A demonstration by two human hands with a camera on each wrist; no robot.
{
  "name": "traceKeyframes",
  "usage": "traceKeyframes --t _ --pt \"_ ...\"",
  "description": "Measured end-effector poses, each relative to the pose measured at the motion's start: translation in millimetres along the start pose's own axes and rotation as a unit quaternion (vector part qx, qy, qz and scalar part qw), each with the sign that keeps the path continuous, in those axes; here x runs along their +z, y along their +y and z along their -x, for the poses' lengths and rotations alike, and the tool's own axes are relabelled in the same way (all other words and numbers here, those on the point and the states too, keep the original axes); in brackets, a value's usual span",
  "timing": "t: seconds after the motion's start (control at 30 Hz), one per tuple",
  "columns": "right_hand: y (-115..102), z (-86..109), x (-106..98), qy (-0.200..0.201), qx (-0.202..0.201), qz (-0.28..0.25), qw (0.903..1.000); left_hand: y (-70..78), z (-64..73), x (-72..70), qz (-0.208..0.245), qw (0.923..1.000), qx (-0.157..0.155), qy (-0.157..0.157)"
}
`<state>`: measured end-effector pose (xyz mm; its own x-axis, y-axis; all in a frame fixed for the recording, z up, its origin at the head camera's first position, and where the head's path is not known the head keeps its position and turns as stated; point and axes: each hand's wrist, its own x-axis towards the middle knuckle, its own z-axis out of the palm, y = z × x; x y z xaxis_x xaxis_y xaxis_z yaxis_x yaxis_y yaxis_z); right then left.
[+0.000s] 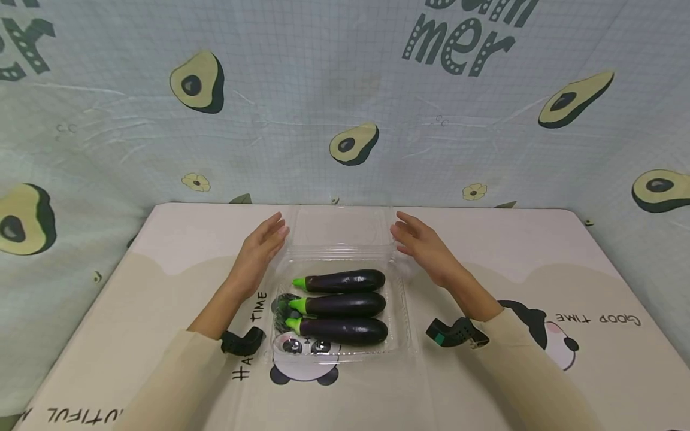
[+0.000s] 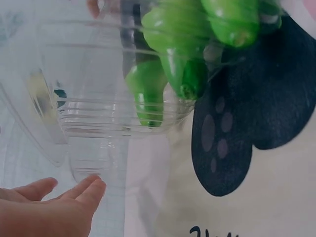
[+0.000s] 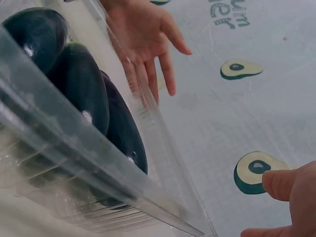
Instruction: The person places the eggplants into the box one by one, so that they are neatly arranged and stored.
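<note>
Three dark purple eggplants (image 1: 345, 304) with green stems lie side by side in a clear plastic clamshell box (image 1: 400, 323). Its clear lid (image 1: 341, 226) is folded back toward the far edge of the table. My left hand (image 1: 256, 257) is at the lid's left side with fingers extended, fingertips right at the plastic in the left wrist view. At the lid's right side is my right hand (image 1: 428, 251), its fingers also extended. Nothing is gripped by either hand. Green stem ends (image 2: 185, 74) show through the box wall from the left wrist.
A pale tablecloth (image 1: 178, 239) with panda drawings and lettering covers the table. Behind it hangs a light backdrop (image 1: 291, 120) printed with avocados. Black bands (image 1: 242, 341) sit at both wrists, close beside the box.
</note>
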<state>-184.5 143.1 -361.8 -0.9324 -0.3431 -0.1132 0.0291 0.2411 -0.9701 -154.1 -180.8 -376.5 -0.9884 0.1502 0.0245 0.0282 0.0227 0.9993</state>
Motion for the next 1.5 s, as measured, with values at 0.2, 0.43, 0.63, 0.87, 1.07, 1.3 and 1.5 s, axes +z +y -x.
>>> traceKeyframes --t 0.2,0.43,0.63,0.87,1.07,1.3,1.5 --pt "-1 1.9 0 0.016 -0.013 0.022 0.9996 4.1 2.9 0.0 -0.014 0.9998 0.012 0.011" --pt "-2 5.0 -3 0.029 -0.025 0.053 0.9978 8.8 5.0 -4.2 -0.037 0.9986 0.032 0.019" --pt "-2 7.1 -9 0.039 -0.026 0.064 0.9968 12.8 7.5 -7.7 -0.059 0.9969 0.034 0.038" --pt "-4 10.2 -14 0.024 -0.042 0.037 0.9982 19.1 10.6 -12.7 -0.094 0.9934 0.036 0.055" --pt "-5 14.7 -13 0.012 -0.064 0.003 0.9979 25.6 14.9 -15.1 -0.053 0.9966 0.044 0.044" --pt "-8 21.4 -12 0.014 -0.097 0.013 0.9951 29.3 22.4 -16.3 -0.008 0.9979 0.064 0.008" --pt "-8 27.3 -10 0.020 -0.120 0.043 0.9916 32.4 27.5 -14.3 -0.005 0.9964 0.085 0.003"
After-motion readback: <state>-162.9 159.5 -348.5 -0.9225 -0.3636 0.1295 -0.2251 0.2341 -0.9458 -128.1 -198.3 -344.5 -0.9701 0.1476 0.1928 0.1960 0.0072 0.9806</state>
